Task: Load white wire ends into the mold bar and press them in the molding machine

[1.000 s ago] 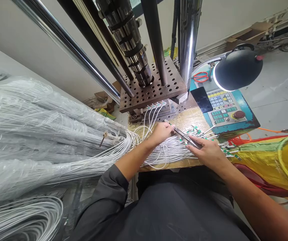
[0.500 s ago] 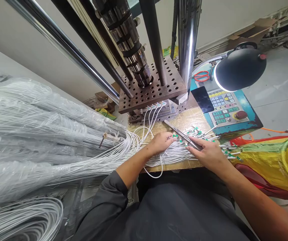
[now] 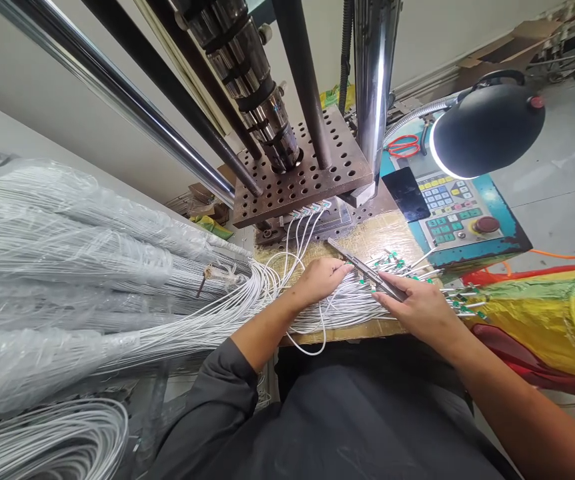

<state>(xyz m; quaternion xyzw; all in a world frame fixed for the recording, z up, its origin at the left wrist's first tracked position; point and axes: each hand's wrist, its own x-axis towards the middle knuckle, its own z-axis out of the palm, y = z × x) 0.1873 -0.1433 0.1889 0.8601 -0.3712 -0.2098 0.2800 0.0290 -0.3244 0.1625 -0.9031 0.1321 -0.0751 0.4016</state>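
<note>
My left hand rests closed on a bundle of thin white cables with green connector tips, fingers pinching one cable end beside a long metal bar. My right hand is closed on the near end of that metal bar, which lies slanted over the cables on the small workbench. Behind them stands a vertical press with a perforated steel plate. Several white cables run into the mold under that plate.
Large plastic-wrapped coils of white cable fill the left side. A control panel with keypad and red button, a dark phone, red scissors and a black desk lamp sit at the right. A yellow bag lies by my right arm.
My left hand dropped from the far end of the metal bar onto the cable bundle, then shifted slightly toward the bar. The right hand has hardly moved; the camera tilted a little.
</note>
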